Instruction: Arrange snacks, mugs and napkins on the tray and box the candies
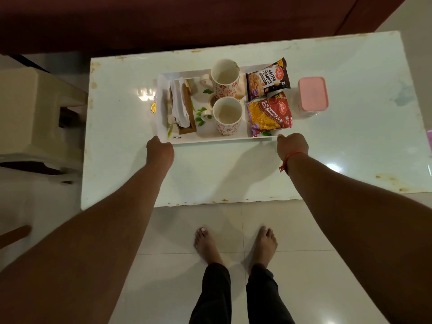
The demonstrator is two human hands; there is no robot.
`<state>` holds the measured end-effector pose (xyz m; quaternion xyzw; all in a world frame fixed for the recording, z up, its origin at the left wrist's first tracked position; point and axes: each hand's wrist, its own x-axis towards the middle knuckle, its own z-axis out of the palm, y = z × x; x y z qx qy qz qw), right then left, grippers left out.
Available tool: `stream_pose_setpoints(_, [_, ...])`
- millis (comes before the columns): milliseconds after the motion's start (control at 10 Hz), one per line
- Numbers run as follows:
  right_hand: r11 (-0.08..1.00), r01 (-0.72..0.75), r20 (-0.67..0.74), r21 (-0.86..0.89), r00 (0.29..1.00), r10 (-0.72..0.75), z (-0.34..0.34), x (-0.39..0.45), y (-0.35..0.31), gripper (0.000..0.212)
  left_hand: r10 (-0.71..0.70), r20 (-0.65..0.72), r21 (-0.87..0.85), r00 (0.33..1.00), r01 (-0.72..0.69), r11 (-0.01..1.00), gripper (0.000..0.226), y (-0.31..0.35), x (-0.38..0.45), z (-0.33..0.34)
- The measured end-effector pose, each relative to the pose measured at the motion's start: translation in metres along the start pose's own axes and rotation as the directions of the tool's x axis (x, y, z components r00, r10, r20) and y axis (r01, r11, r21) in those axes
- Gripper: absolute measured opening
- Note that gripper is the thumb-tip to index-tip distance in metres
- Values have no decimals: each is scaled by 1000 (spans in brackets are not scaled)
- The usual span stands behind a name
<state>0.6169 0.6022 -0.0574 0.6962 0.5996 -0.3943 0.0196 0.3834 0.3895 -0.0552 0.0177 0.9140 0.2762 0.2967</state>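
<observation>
A white tray (pixel 210 138) lies on the white table (pixel 233 174). On it stand two empty floral mugs, one at the back (pixel 225 77) and one in front (pixel 228 116). A wooden holder with white napkins (pixel 181 105) sits at its left end. A salted peanuts packet (pixel 267 79) and an aloo bhujia packet (pixel 268 114) lie at its right end. My left hand (pixel 161 149) touches the tray's near left corner, fingers curled. My right hand (pixel 293 143) touches the near right corner the same way. A pink-lidded box (pixel 312 94) stands right of the tray.
A beige plastic stool (pixel 35 113) stands left of the table. A dark red sofa (pixel 187 19) runs along the far side. My bare feet (pixel 233 244) stand on the tiled floor at the table's near edge. Something pink (pixel 429 142) shows at the right frame edge.
</observation>
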Motion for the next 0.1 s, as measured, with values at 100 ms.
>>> stream_pose_setpoints(100, [971, 110, -114, -211, 984, -136, -6, -18, -1, 43, 226, -65, 278, 972, -200, 940, 57, -1, -9, -5])
